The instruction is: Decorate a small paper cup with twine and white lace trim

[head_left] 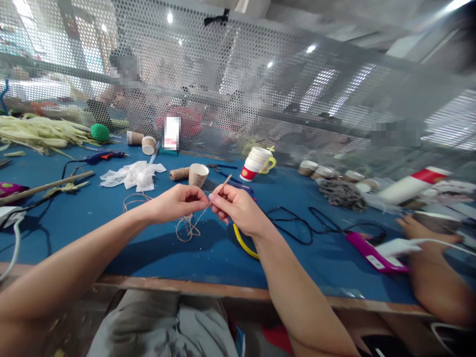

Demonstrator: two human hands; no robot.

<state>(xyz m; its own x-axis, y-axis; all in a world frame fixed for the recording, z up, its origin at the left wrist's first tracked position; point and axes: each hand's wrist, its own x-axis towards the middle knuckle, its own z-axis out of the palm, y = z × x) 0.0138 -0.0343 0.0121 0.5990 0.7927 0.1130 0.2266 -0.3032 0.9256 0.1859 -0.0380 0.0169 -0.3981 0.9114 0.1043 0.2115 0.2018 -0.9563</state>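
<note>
While left hand (181,201) and right hand (237,206) are held nearly touching at frame centre, presumably for fine control, fingertips are pinched: thin tan strip (224,183) gripped in right, left's hold cannot be told. Twine (190,230) is looped loosely below, apparently as slack. Just beyond, upper centre, wrapped cup (198,174) is stood beside twine spool (180,173), likely for easy reach.

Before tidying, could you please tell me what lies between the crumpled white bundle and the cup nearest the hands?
In the head view, a brown roll lies there, beside the cup.
</note>
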